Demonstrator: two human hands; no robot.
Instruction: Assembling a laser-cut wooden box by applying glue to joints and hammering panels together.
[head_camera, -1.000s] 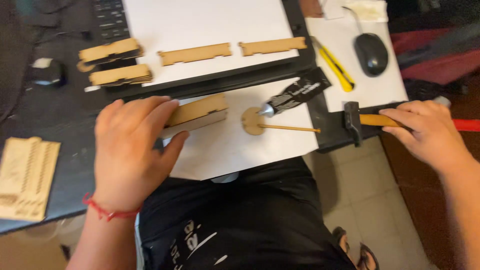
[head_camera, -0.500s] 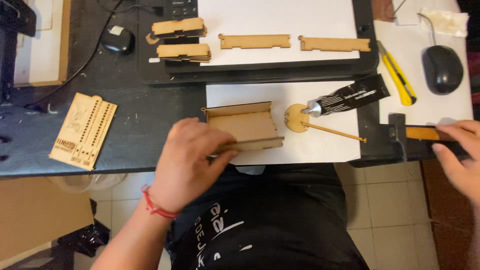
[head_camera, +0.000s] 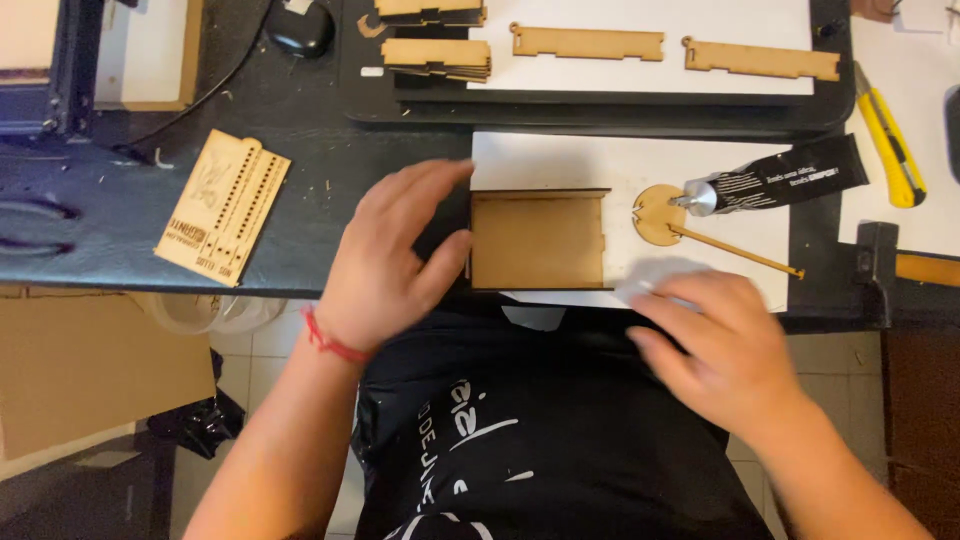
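A small open wooden box (head_camera: 538, 240) of thin laser-cut board lies on a white sheet (head_camera: 700, 165) at the desk's near edge. My left hand (head_camera: 395, 255) presses its thumb and fingers against the box's left side, with a red cord on the wrist. Just right of the box, my right hand (head_camera: 725, 345) hovers at the desk edge, blurred, fingers loosely spread, nothing visible in it. Beyond it lie a wooden disc (head_camera: 655, 215), a thin wooden stick (head_camera: 740, 255) and a black glue tube (head_camera: 775, 178).
Two long notched wooden strips (head_camera: 585, 42) (head_camera: 762, 60) and stacked wooden pieces (head_camera: 435, 57) lie on the far white sheet. A perforated wooden plate (head_camera: 222, 207) is at the left, a yellow utility knife (head_camera: 888, 135) and a hammer (head_camera: 895, 265) at the right, a mouse (head_camera: 298, 28) at the back.
My right hand has left the hammer and come in to the box's right. The left hand has shifted from on top of the box to its left side; the box now lies flat.
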